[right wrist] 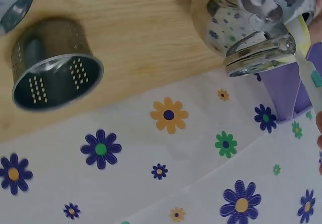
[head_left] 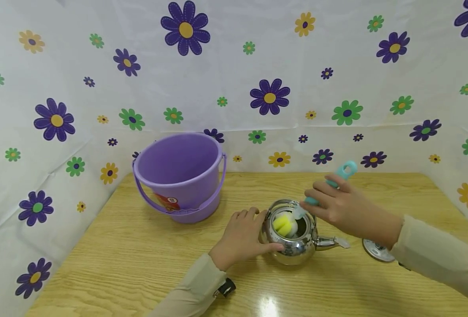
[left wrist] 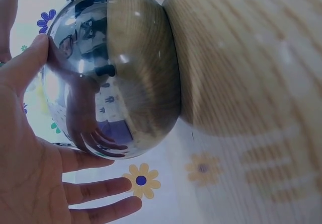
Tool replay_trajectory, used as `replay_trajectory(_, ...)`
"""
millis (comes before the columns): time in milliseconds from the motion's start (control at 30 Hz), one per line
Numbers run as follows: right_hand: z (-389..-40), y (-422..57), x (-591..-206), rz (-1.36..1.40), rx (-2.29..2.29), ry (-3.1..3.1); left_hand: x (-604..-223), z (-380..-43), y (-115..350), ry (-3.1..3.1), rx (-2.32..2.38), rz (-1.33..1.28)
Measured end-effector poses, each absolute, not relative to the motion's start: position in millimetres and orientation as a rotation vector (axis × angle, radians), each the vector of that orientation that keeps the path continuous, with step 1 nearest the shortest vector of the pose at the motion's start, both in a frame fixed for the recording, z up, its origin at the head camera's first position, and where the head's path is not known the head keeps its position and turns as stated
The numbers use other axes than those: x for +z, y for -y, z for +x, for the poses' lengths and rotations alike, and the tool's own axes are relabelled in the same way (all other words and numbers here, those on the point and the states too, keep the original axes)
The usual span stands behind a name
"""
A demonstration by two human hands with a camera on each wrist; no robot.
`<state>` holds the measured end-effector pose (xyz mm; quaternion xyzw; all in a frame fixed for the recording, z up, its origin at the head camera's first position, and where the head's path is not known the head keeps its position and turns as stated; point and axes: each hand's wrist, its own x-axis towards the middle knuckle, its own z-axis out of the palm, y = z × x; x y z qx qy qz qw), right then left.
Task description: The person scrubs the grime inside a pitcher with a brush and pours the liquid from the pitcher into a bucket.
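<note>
A shiny steel kettle (head_left: 293, 256) stands on the table, its top uncovered and its spout pointing right. My left hand (head_left: 242, 235) rests against its left side, thumb on the near wall. In the left wrist view the fingers (left wrist: 100, 188) are straight, several of them off the metal. My right hand (head_left: 349, 209) grips the turquoise handle of a sponge brush (head_left: 284, 224), held slanting above the kettle. Its yellow and white sponge head sits in the kettle's mouth. The inside of the kettle below the sponge is mostly hidden.
A purple bucket (head_left: 186, 198) with its handle down stands at the back left. A metal lid (head_left: 378, 251) lies right of the kettle, partly behind my right sleeve. In the right wrist view a perforated metal strainer cup (right wrist: 55, 58) lies on the wooden table (right wrist: 141, 38).
</note>
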<state>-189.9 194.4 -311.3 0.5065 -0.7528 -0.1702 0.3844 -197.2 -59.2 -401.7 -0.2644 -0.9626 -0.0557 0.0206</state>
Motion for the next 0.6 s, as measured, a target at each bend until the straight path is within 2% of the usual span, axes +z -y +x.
replay_trajectory(200,-183.8,-188.7,-309.6,1.322,-0.688,1.665,-403.6,-197.6,59.3,2.953,-0.193,-0.82)
replay_trajectory(600,-179.7,-168.6,-294.4,1.324,-0.821,1.652,-403.7,-195.8,60.5,2.929,-0.203,-0.824)
